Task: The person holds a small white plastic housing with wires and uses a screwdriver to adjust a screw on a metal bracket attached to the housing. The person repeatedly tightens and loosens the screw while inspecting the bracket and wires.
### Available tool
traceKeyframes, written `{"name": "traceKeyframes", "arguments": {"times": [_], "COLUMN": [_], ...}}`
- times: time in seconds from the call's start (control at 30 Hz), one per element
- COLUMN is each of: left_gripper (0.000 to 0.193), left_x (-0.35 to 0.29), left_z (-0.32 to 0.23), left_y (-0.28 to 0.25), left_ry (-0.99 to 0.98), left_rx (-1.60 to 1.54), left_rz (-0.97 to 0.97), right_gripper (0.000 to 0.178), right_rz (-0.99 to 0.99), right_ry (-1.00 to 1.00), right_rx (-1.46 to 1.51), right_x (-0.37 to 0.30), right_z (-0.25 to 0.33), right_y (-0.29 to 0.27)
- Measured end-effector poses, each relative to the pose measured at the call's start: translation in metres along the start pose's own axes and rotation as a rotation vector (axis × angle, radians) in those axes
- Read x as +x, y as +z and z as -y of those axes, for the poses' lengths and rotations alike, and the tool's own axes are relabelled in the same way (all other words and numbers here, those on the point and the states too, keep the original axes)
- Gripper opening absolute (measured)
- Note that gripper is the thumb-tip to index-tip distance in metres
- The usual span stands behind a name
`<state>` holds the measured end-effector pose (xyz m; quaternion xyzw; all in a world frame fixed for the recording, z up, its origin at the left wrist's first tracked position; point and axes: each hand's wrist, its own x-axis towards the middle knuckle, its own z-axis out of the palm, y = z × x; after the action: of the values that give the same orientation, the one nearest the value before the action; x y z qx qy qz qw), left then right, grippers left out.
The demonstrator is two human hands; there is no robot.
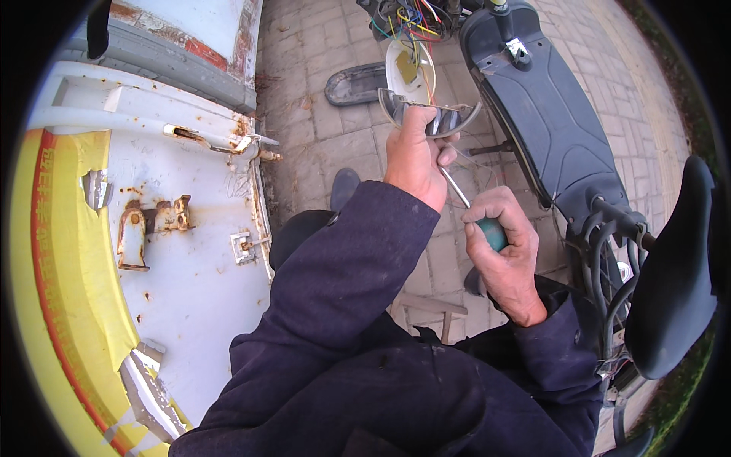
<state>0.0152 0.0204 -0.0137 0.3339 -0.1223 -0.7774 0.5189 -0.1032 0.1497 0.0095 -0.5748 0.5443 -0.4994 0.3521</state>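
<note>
My left hand grips a curved chrome and clear lamp housing from below, holding it up in front of me. Coloured wires run from behind the housing up to the scooter's open front. My right hand is closed around the green handle of a screwdriver. Its thin metal shaft points up and left, and the tip reaches the housing right beside my left fingers. Both sleeves are dark blue.
A black scooter body stretches along the right, with its seat at the far right and cables beside it. A dark loose panel lies on the paved ground. A white and yellow rusty metal vehicle panel stands at the left.
</note>
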Motion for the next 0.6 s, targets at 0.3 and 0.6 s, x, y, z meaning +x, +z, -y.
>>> {"name": "traceKeyframes", "arguments": {"times": [0.3,0.6], "left_gripper": [0.033,0.027], "left_x": [-0.009,-0.023], "left_z": [-0.001,0.021], "left_y": [0.002,0.007], "left_ry": [0.111,0.123], "left_rx": [0.177,0.285], "left_rz": [0.057,0.127], "right_gripper": [0.017,0.03], "right_rz": [-0.2,-0.251], "right_ry": [0.409,0.508], "right_rx": [0.205,0.374], "right_x": [0.024,0.055], "right_z": [0.006,-0.016], "right_y": [-0.024,-0.014]}}
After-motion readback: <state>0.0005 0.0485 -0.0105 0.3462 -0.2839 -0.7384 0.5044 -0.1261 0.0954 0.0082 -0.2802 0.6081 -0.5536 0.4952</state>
